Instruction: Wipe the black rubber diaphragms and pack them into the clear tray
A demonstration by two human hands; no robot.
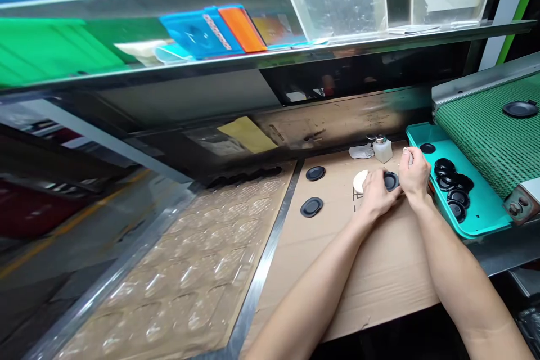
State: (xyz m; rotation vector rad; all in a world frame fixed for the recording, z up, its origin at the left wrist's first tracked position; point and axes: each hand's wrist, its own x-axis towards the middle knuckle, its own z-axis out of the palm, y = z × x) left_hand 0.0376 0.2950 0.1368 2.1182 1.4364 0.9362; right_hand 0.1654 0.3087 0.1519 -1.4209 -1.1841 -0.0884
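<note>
My left hand (378,194) is closed on the edge of a round black plastic cap (391,181), low over the cardboard (337,270). Beside it my right hand (414,175) is raised, fingers pinched on a small whitish thing too little to make out. A white round disc (361,181) lies just left of my left hand. Behind the hands stand a small white bottle (382,149) with a metal top and a crumpled white cloth (361,151). Two more black caps, a far one (315,173) and a nearer one (311,207), rest on the cardboard to the left.
At right, a teal tray (485,225) holds several black caps, next to a green conveyor belt (485,118) carrying another cap (520,109). A clear blister tray (181,281) covers the left side. Overhead runs a metal shelf (358,42) with bins.
</note>
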